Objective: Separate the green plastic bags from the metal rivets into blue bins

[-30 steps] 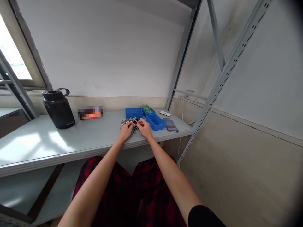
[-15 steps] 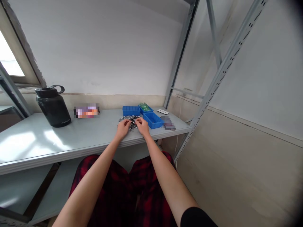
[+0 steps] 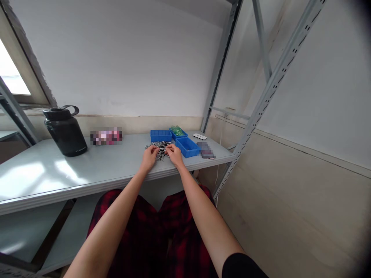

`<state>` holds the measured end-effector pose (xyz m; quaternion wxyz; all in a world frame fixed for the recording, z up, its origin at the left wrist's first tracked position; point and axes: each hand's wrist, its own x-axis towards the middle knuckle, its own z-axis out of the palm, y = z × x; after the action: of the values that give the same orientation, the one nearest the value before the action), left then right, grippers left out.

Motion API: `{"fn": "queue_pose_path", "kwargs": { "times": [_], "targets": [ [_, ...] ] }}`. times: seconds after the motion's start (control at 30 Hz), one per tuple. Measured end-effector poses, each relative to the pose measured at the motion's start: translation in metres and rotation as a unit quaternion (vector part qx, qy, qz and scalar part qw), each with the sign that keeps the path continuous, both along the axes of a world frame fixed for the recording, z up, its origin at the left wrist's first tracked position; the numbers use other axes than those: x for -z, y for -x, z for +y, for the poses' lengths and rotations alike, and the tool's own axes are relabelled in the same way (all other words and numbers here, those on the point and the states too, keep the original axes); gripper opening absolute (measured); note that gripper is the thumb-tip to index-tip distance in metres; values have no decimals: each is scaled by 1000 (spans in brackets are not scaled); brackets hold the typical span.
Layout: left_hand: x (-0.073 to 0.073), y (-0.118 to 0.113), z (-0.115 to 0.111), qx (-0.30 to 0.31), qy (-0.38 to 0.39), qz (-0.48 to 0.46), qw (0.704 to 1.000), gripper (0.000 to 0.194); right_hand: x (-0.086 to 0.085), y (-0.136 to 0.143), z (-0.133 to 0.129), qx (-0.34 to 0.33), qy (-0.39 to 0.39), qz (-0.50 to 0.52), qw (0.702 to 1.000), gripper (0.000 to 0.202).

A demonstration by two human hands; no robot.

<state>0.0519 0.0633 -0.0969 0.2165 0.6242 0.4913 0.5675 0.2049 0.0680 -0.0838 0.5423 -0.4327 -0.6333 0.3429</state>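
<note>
A tangled pile of thin, silver and dark metal-looking pieces [image 3: 161,144] lies on the grey shelf top; their exact kind is too small to make out. My left hand [image 3: 149,157] rests at the pile's left side, thumb and fingertips pinched together. On the right side of the pile, my right hand [image 3: 174,155] is also closed in a pinch. Whatever sits between the fingertips of either hand is too small to name. Right beside my right hand stands a blue bin [image 3: 189,152]. Behind the pile are another blue bin [image 3: 160,138] and one holding green pieces [image 3: 177,131].
A large black bottle [image 3: 66,133] stands at the left of the shelf top [image 3: 116,162]. Near the wall lies a blurred-out object [image 3: 106,136]. A white flat item [image 3: 199,136] and a pixelated item [image 3: 206,150] lie right of the bins. A metal post [image 3: 255,116] rises at the right.
My left hand has shifted very slightly, its fingertips a little left of where they were. My right hand stays nearly in place. The bins have not moved.
</note>
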Motion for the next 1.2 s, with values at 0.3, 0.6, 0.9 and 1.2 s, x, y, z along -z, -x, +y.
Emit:
{"fn": "queue_pose_path", "kwargs": {
  "times": [0.3,0.6,0.9,1.2],
  "targets": [
    [-4,-1,-3,-11,0,-17,1000,19,-3,-1,-3,-3,-12,-26,1000,15],
    [-4,-2,-3,4,11,-52,999,21,-3,0,-5,-10,-11,-28,999,15],
    [-11,-1,-8,41,-6,-60,997,25,-5,-1,-6,-46,-23,-43,998,19],
    [-6,-1,-6,77,-35,-23,996,26,2,2,2,-91,-47,-92,990,17]
  ]
}}
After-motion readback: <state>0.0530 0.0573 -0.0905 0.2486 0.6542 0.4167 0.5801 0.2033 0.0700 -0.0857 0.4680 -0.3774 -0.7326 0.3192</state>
